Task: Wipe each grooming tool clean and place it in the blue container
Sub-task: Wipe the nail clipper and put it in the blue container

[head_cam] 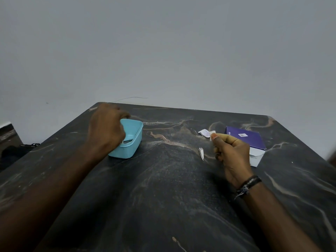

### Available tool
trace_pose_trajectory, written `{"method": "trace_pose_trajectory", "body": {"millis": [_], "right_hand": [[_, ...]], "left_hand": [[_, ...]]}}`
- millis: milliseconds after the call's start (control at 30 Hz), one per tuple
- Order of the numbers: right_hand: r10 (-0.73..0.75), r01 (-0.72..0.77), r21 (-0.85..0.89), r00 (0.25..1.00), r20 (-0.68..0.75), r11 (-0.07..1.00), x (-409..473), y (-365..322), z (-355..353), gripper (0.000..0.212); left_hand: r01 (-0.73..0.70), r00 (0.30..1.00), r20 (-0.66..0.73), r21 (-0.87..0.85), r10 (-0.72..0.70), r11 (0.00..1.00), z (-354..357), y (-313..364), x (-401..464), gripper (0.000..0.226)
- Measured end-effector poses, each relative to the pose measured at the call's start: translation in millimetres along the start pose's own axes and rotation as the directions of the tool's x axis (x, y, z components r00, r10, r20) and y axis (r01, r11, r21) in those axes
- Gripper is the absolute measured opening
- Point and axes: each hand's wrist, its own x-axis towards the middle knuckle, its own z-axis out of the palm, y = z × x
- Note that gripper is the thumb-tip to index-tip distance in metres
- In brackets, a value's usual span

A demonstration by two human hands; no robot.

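Head view showed the left hand [106,129] curled over the near rim of the blue container [133,142], its fingers hidden, so whether they held anything could not be told. A metal tool lay inside. The right hand [231,153] pinched a small white wipe [212,134] between thumb and fingers. A nail clipper [201,153] lay on the desk [163,197] just beside it, near a purple box [247,139]. Judging by this, the clipper wanted picking up and wiping next.

- The left hand [107,128] reaches forward on an outstretched arm, back of hand up, fingers curled downward.
- The right hand [231,153] is raised, thumb up, fingers curled, pinching something small and white; a dark bracelet [248,185] circles its wrist.
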Motion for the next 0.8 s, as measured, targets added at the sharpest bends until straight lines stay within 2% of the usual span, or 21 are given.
{"method": "trace_pose_trajectory", "body": {"millis": [67,100,167,233,300,400,567,800], "right_hand": [[-0.007,0.007,0.002,1.0,-0.014,1.0,2.0,1.1,-1.1,0.008],[-0.009,0.009,-0.004,1.0,-0.015,1.0,2.1,1.5,-1.2,0.008],[-0.01,0.009,-0.025,1.0,-0.008,1.0,0.6,1.9,-1.2,0.009],[-0.009,0.009,-0.043,1.0,0.0,0.999,-1.8,1.9,-0.4,0.01],[-0.01,0.01,-0.057,1.0,-0.007,0.998,-3.0,1.4,0.6,0.011],[-0.018,0.017,-0.08,1.0,-0.013,0.997,-4.8,-0.7,2.0,0.012],[-0.004,0.003,-0.078,1.0,-0.008,0.997,-7.7,-2.2,6.1,0.014],[-0.008,0.007,-0.081,1.0,-0.015,0.997,-8.6,-3.9,5.9,0.012]], "left_hand": [[-0.073,0.994,-0.094,-0.095,0.064,0.993,1.3,29.6,-6.2,0.03],[-0.09,0.992,-0.099,-0.158,0.075,0.983,5.0,47.8,-9.7,0.024],[-0.074,0.997,0.006,-0.268,0.078,0.96,16.6,86.5,-15.4,0.017],[0.019,0.976,0.213,-0.326,0.054,0.945,35.9,120.0,-19.7,0.013],[0.07,0.94,0.338,-0.322,0.046,0.944,55.1,145.2,-24.3,0.016],[0.065,0.908,0.416,-0.25,0.046,0.966,69.2,173.4,-32.6,0.026],[0.105,0.896,0.444,-0.226,0.007,0.968,73.5,192.8,-32.0,0.016],[0.09,0.893,0.45,-0.238,0.028,0.967,69.2,189.6,-32.1,0.026]]}}
